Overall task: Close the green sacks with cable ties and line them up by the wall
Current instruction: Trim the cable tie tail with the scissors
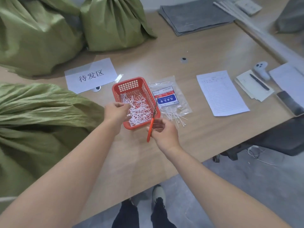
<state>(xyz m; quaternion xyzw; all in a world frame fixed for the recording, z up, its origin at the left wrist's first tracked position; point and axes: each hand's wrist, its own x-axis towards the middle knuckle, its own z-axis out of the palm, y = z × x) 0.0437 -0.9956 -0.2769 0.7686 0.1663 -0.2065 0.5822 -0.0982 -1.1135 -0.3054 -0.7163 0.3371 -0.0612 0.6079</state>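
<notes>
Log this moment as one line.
left hand: over red basket, grasp unclear | right hand: holds orange scissors | tie bag: right of basket

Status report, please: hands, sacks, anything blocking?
Right hand grips orange-handled scissors. Left hand over red plastic basket, grip unclear. Nearest green woven sack lies at left, tie unseen. Nothing blocking.

2 bare arms stretched forward, left hand (117,111) fingers curled downward, right hand (164,130) gripping scissors (152,120)

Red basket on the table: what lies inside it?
The red basket holds a loose heap of white cable-tie pieces. The left hand covers its near-left part, and the heap hides most of the floor.
</notes>
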